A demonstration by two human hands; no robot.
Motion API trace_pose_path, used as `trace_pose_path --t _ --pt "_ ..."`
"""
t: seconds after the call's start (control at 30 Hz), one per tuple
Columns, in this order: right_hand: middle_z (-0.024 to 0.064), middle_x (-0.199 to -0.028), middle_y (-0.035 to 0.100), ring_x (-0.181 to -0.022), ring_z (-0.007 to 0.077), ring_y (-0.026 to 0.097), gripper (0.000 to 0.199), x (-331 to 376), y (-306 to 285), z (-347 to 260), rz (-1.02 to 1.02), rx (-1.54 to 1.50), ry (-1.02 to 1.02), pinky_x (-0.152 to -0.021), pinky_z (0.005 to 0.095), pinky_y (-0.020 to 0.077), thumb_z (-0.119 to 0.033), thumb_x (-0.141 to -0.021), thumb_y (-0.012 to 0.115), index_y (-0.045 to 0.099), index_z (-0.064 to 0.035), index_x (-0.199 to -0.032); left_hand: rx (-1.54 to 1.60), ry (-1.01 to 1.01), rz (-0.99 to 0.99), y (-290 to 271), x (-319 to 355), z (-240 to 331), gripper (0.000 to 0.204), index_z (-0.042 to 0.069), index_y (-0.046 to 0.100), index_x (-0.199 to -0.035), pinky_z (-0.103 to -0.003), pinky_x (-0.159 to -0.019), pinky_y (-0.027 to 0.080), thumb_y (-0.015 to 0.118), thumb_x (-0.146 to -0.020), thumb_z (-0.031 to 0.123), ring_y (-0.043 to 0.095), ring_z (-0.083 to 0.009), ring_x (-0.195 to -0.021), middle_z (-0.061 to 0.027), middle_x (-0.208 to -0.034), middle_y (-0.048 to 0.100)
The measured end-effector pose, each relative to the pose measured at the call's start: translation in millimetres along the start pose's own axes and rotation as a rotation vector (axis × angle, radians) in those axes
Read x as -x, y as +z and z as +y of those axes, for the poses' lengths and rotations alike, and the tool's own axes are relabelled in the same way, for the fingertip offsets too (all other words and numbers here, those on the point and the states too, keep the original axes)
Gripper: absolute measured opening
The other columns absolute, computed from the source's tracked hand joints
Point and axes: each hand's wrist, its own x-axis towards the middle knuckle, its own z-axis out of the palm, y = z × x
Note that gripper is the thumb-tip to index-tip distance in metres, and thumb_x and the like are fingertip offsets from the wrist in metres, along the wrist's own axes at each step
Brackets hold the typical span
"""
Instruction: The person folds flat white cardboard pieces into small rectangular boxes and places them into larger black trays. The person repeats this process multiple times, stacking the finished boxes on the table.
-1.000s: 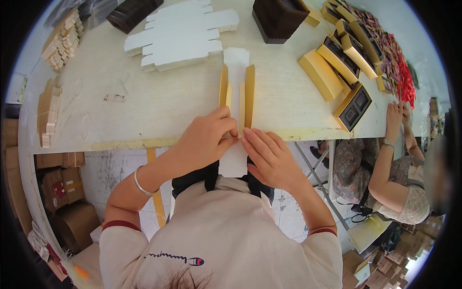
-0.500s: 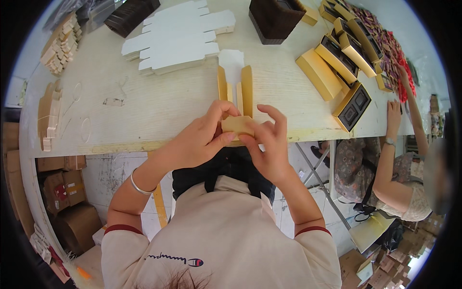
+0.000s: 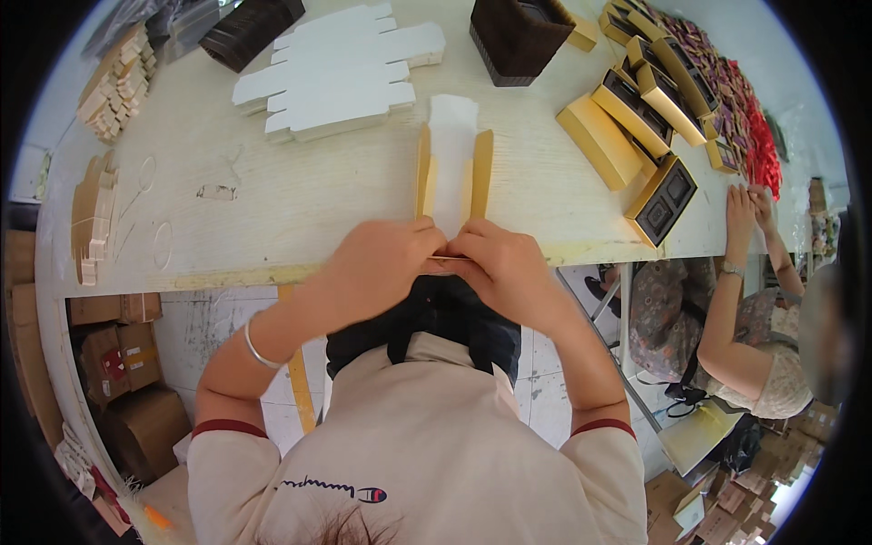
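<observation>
A partly folded gold cardboard box (image 3: 453, 136) lies on the table at its front edge, white inside, with its two long gold sides standing up and its far flap flat. At its near end my left hand (image 3: 389, 262) and my right hand (image 3: 501, 265) meet, fingers closed on the cardboard. Both thumbs press on the near end flap, which shows only as a thin edge between them. The fingers hide most of that end.
A stack of flat white box blanks (image 3: 341, 73) lies behind. Dark brown trays (image 3: 513, 45) stand at the back. Gold boxes with dark inserts (image 3: 663, 200) pile up on the right. Gold blanks (image 3: 94, 218) stand at left. A co-worker (image 3: 754, 336) sits at the right.
The near end flap, upright before, has been folded down. My hands have drawn together over it, and the box has shifted slightly right. The co-worker's hands have come together.
</observation>
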Motion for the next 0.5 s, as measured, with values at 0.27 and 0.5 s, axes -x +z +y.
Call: trace_pose_path --t 0.27,0.5 --pt "0.0050 -0.084 0.050 -0.068 0.0232 0.053 0.015 1 14 0 0.228 0.322 -0.295 -0.058 0.0355 0.0419 -0.007 -0.070 0.065 0.060 -0.0067 -0.084 -0.256 0.206 -0.052 -36 -10 1 0.015 0.007 0.063 -0.085 -0.045 -0.098 0.040 0.072 -0.076 0.014 0.054 -0.0247 -0.107 -0.0037 -0.090 0.060" --pt "0.0199 -0.140 0.043 -0.113 0.0347 0.054 0.059 17 -37 9 0.323 0.370 -0.100 -0.093 0.0396 0.0440 -0.011 -0.066 0.079 0.058 -0.0059 -0.121 -0.228 0.182 -0.183 -47 -2 -22 0.011 0.007 0.062 -0.087 -0.056 -0.113 0.024 0.068 -0.078 0.008 0.043 -0.0282 -0.129 -0.0071 -0.104 0.059"
